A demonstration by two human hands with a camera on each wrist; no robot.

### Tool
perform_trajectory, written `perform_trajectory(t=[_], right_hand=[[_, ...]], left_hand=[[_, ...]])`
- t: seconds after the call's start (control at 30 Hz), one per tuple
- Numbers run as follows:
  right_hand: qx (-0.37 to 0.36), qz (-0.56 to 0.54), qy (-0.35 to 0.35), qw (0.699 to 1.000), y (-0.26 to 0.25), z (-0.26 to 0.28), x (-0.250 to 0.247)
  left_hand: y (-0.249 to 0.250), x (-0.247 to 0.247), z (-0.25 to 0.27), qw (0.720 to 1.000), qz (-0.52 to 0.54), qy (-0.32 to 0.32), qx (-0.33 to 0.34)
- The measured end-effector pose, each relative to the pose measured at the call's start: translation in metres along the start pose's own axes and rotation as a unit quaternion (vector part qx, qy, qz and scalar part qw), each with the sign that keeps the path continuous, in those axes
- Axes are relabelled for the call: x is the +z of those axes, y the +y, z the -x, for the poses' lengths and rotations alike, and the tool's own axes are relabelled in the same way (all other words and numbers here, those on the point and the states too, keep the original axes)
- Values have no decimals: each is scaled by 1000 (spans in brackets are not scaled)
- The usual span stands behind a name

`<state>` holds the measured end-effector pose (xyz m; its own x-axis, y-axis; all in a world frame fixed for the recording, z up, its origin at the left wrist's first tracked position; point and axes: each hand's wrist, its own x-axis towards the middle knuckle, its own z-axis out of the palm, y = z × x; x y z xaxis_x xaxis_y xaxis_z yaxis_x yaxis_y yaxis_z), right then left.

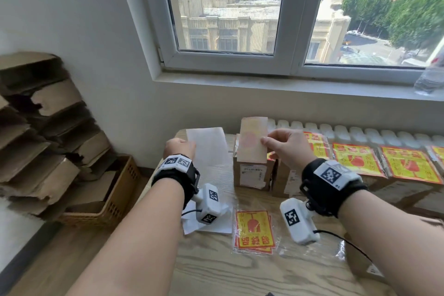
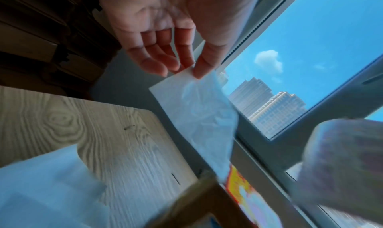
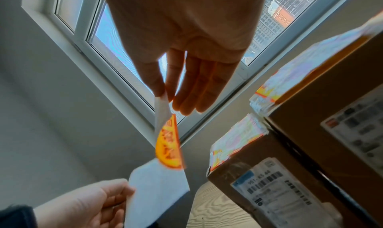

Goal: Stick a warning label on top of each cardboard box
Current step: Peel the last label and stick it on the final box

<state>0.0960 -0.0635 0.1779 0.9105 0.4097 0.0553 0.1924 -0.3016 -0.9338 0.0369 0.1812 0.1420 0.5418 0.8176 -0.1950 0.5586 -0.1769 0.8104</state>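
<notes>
Head view finds your right hand (image 1: 286, 149) pinching the peeled warning label (image 1: 254, 139) by one edge above the unlabelled cardboard box (image 1: 252, 173), left hand (image 1: 179, 148) pinching its backing sheet (image 1: 209, 149); thin, limp, tacky: hold margins only.

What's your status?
Left hand pinches backing. Right hand pinches peeled label, above leftmost box, top bare. Nothing in the way.
</notes>
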Motion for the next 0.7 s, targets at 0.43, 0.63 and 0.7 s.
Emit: perform_trajectory(t=[0.43, 0.63, 0.7], right_hand=[[67, -21, 34, 997, 11, -40, 41], [84, -24, 36, 996, 19, -40, 43], [78, -21, 32, 996, 21, -39, 42]], left_hand=[[-46, 49, -66, 987, -106, -109, -53], [-57, 73, -75, 969, -167, -159, -89], [-58, 76, -73, 966, -177, -171, -81]])
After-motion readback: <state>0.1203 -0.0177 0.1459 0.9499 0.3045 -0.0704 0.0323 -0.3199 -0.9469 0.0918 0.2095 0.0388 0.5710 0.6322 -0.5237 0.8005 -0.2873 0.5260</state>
